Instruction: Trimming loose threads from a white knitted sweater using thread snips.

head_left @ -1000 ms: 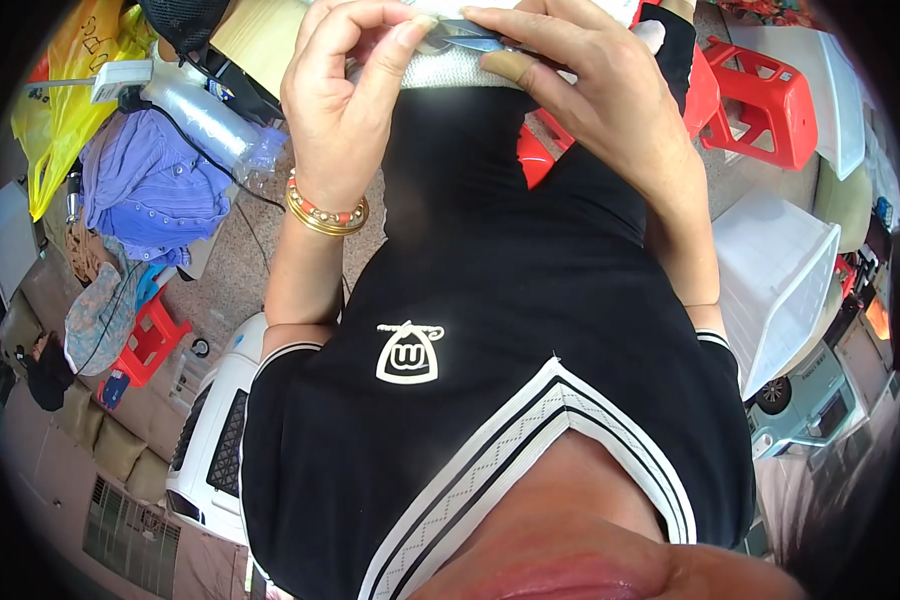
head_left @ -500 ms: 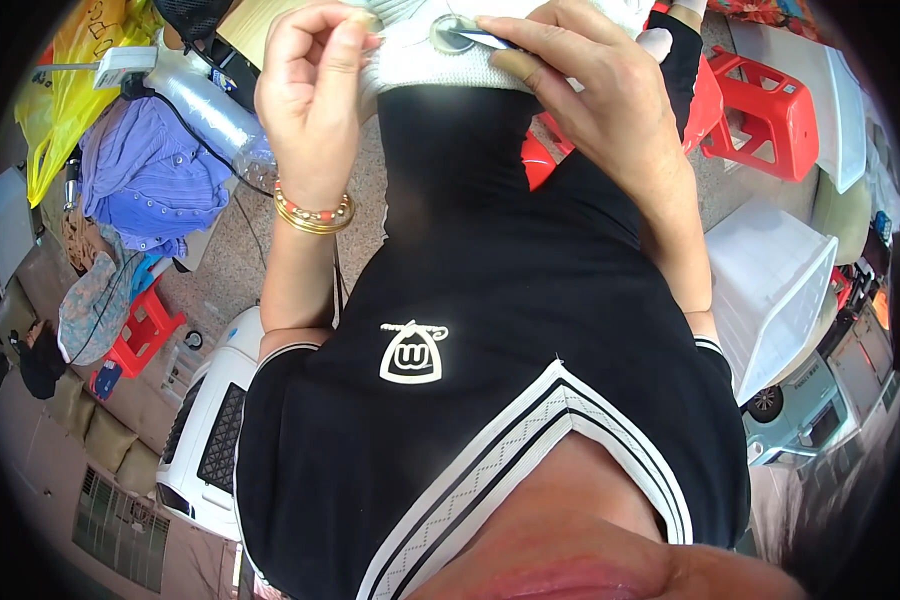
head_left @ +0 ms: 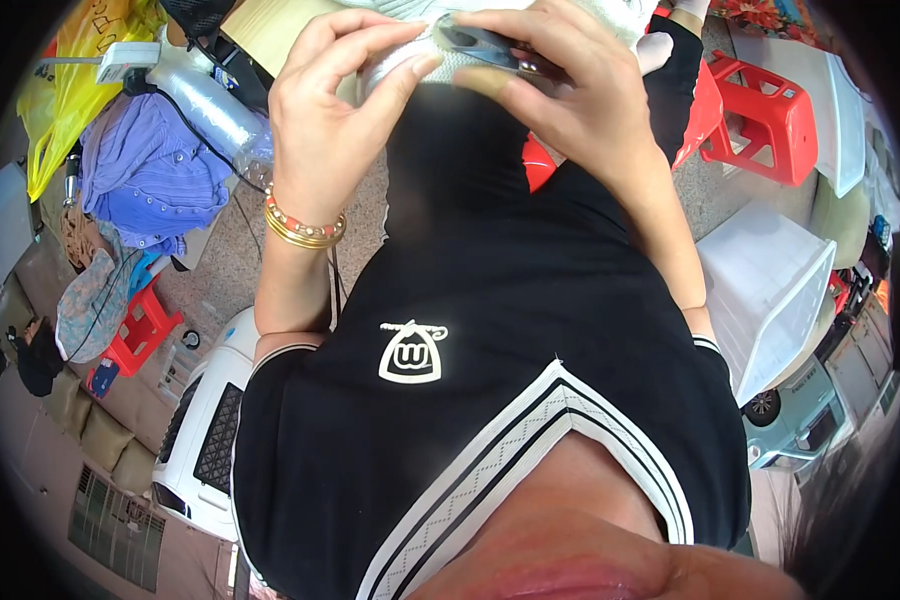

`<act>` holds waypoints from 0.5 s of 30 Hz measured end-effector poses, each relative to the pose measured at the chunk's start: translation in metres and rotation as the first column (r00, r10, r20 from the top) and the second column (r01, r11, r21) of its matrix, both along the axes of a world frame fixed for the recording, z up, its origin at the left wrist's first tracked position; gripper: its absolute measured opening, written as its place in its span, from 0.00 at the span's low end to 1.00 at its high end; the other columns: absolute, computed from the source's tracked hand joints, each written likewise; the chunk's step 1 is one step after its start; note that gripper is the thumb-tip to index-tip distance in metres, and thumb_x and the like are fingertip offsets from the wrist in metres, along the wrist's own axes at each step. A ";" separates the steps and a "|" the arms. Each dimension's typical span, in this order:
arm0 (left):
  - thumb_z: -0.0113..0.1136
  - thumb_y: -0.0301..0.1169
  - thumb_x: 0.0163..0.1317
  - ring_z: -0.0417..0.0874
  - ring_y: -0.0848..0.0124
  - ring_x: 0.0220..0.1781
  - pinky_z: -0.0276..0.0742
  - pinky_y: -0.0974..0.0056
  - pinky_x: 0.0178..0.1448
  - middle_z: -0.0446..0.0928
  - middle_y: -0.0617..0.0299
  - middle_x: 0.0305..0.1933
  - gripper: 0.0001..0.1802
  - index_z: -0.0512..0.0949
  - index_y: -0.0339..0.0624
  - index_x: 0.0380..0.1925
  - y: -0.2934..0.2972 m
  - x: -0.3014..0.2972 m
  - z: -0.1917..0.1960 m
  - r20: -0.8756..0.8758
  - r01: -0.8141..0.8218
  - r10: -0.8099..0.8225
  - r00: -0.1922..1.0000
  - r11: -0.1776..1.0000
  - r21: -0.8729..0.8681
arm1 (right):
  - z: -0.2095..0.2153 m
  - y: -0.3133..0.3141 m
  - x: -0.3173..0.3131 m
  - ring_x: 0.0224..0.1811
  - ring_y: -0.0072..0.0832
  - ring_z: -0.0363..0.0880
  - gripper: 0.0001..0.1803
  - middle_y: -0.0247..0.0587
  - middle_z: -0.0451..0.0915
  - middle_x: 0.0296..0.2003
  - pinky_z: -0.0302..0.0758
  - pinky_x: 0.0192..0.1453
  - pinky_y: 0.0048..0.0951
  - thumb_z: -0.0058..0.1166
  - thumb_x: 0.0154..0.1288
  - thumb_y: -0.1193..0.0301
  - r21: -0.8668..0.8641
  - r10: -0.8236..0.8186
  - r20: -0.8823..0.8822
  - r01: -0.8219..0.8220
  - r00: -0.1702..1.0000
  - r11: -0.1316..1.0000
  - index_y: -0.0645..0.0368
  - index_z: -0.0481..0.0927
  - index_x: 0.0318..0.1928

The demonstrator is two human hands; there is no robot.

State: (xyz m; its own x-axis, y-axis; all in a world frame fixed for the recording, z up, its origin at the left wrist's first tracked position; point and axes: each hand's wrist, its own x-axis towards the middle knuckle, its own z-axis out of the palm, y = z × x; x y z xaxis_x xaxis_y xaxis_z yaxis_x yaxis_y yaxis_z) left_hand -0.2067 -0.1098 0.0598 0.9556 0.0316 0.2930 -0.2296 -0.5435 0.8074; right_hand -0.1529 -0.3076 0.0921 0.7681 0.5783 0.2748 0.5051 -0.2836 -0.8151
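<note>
White knitted fabric [head_left: 430, 72] lies over my lap at the top edge of the view. My left hand [head_left: 335, 105], with gold and orange bracelets on its wrist, pinches the fabric between thumb and fingers. A small dark and silver metal tool [head_left: 490, 52] is gripped in my right hand [head_left: 580, 95]. Its shiny end rests over the knit, close to my left fingertips. The thumb and fingers of my right hand hide part of the tool, so its exact kind cannot be made out.
At left lie a purple garment [head_left: 150, 170], a yellow plastic bag [head_left: 55, 120] and a white power adapter [head_left: 128, 60] with a black cable. Red stools [head_left: 765, 115] and a translucent plastic bin [head_left: 765, 290] stand at right. A white toy-like vehicle [head_left: 205, 420] is at lower left.
My left hand has come right and taken the fabric by its edge, after being raised with fingers pinched. My right hand has moved slightly left with the tool, closer to my left fingers.
</note>
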 end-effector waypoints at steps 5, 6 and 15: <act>0.66 0.25 0.59 0.76 0.80 0.34 0.71 0.75 0.38 0.78 0.64 0.40 0.12 0.85 0.42 0.43 0.005 0.004 0.000 -0.032 0.038 -0.039 0.999 0.999 -0.011 | -0.022 0.006 0.009 0.24 0.28 0.72 0.18 0.39 0.74 0.26 0.68 0.29 0.25 0.64 0.50 0.81 0.057 -0.067 0.148 0.059 0.987 0.997 0.63 0.81 0.45; 0.66 0.25 0.59 0.76 0.80 0.34 0.71 0.75 0.38 0.78 0.64 0.40 0.12 0.85 0.42 0.43 0.004 0.004 0.000 -0.030 0.039 -0.039 0.999 0.999 -0.012 | -0.026 0.007 0.008 0.23 0.27 0.72 0.14 0.39 0.74 0.24 0.67 0.29 0.25 0.63 0.52 0.81 0.104 -0.104 0.088 0.095 0.991 0.990 0.64 0.82 0.42; 0.68 0.26 0.58 0.71 0.84 0.30 0.65 0.77 0.32 0.76 0.69 0.33 0.10 0.86 0.45 0.40 -0.003 0.019 -0.008 -0.040 0.008 -0.011 0.999 0.998 -0.070 | -0.037 0.012 0.008 0.22 0.25 0.70 0.10 0.37 0.73 0.22 0.65 0.27 0.24 0.63 0.55 0.82 0.181 -0.206 0.099 0.186 0.974 0.966 0.64 0.83 0.39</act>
State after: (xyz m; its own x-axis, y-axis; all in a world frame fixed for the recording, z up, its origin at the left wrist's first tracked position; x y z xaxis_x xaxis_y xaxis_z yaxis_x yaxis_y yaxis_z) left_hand -0.1881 -0.1131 0.0516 0.9668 0.0413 0.2520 -0.2013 -0.4837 0.8517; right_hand -0.1444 -0.2957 0.0548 0.8189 0.3571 0.4494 0.5471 -0.2490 -0.7992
